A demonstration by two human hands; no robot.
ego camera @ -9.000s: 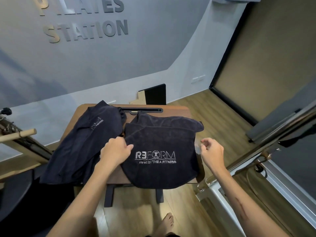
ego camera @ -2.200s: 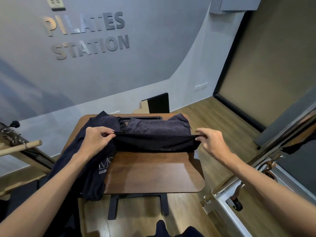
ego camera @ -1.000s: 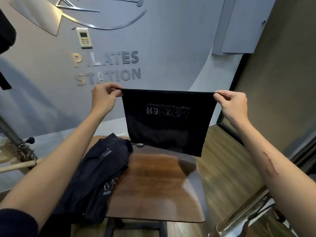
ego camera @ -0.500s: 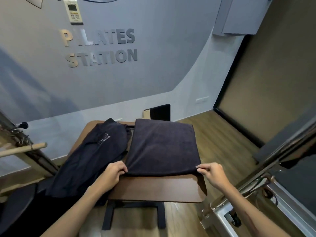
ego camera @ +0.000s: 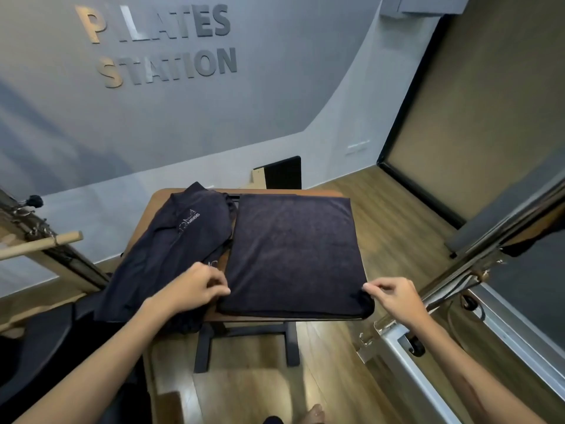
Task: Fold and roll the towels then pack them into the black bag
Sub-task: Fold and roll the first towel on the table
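Dark towel: navy terry, the folded towel [ego camera: 293,255] lies flat on the right half of the wooden table [ego camera: 159,200], its near edge at the table's front edge.
My left hand: my left hand [ego camera: 195,289] pinches the towel's near left corner with curled fingers.
My right hand: my right hand [ego camera: 394,296] pinches the near right corner between thumb and forefinger.
Around: a heap of unfolded towels [ego camera: 171,255] sits just beside it on the left, touching its left side and spilling over the table's left edge.
In the way: a metal frame [ego camera: 489,249] runs close along my right arm.
Hard to see: the black bag may be the dark shape at the lower left; I cannot tell.
Open room: the wood floor [ego camera: 385,228] to the right of the table.
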